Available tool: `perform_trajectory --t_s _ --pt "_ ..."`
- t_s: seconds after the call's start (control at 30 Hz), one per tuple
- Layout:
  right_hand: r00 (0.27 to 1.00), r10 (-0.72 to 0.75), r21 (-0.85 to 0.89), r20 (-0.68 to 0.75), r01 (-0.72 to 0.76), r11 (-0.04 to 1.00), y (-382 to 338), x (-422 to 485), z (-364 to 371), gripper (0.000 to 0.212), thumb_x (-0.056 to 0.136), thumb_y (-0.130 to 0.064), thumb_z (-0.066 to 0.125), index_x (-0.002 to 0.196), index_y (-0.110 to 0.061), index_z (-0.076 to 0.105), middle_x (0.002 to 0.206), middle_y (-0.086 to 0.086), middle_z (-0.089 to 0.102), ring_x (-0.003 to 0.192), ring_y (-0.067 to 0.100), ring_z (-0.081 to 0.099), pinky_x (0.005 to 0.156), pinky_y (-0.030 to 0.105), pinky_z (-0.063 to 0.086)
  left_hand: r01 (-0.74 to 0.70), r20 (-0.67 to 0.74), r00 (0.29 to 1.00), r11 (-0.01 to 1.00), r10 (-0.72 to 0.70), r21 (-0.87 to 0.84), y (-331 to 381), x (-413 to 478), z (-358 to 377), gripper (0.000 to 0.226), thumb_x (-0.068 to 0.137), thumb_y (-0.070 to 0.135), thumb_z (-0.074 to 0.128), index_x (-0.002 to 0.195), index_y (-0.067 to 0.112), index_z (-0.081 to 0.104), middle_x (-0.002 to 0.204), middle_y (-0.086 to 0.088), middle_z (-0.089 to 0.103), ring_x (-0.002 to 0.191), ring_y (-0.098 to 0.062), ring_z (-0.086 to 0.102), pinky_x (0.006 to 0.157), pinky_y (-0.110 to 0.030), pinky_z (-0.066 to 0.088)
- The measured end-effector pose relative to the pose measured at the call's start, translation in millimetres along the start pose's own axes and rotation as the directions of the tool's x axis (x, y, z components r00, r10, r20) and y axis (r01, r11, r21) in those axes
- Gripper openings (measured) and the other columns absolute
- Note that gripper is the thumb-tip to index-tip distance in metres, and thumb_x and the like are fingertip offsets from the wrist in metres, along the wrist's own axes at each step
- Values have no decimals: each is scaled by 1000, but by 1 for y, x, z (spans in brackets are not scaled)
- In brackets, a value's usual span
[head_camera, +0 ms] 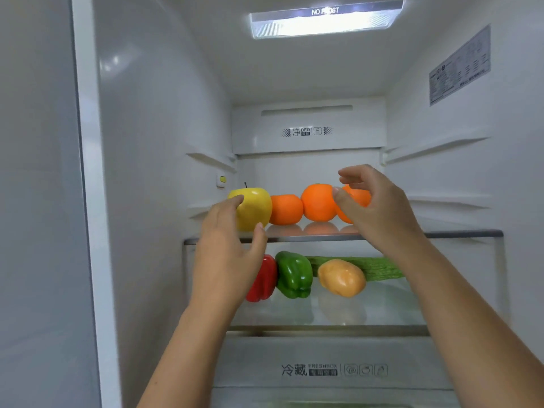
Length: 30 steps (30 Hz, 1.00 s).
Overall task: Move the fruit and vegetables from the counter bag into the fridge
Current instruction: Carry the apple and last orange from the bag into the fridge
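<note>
Head view: an apple (254, 209) and three oranges (318, 203) sit in a row on the upper shelf (465, 233). At the apple the left hand (226, 254) is spread, index tip and thumb against it; I cannot tell whether it grips. At the shelf's rightmost orange (357, 195) the right hand (379, 207) hovers, curved fingers apart. Below the shelf lie peppers (294, 273), a potato (341, 278) and a cucumber (379, 267).

Upper glass shelf (323, 237): yellow apple (256, 207) at my L hand (226, 260) fingertips. Betw. my hands sit the orange by the apple (285, 209) & the mid orange (318, 203). 3rd orange (357, 195) sits partly behind my R hand (379, 207). Lower shelf (368, 304), below both hands: red pepper (265, 278) partly hidden by L hand, green pepper (294, 275) beside it, potato (341, 278), long green veg (379, 267) behind.
</note>
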State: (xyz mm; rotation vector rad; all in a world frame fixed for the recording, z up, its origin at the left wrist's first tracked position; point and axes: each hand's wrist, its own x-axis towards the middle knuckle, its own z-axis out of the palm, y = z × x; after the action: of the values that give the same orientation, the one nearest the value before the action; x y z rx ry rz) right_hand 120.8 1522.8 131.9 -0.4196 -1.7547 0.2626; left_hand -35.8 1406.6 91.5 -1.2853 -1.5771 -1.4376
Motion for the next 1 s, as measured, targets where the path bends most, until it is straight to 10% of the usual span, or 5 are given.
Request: perform_trajectory --t_s 0.37,1.0 --pt "984 -157 -338 90 178 924 -18 -124 17 38 82 -34 45 105 -12 65 105 2 64 100 19 54 90 50 44 -142 137 983 980 123 138 1 -110 -12 42 81 29 45 117 11 58 118 -6 59 113 -25 51 92 -35 41" --pt "964 115 -570 238 43 821 -44 -292 -32 37 80 -32 47 99 -7 67 101 6 68 96 23 60 86 38 43 -54 421 906 998 39 24 10 -253 -50 41 83 27 43 116 7 57 116 -11 61 111 -31 53 92 -49 44"
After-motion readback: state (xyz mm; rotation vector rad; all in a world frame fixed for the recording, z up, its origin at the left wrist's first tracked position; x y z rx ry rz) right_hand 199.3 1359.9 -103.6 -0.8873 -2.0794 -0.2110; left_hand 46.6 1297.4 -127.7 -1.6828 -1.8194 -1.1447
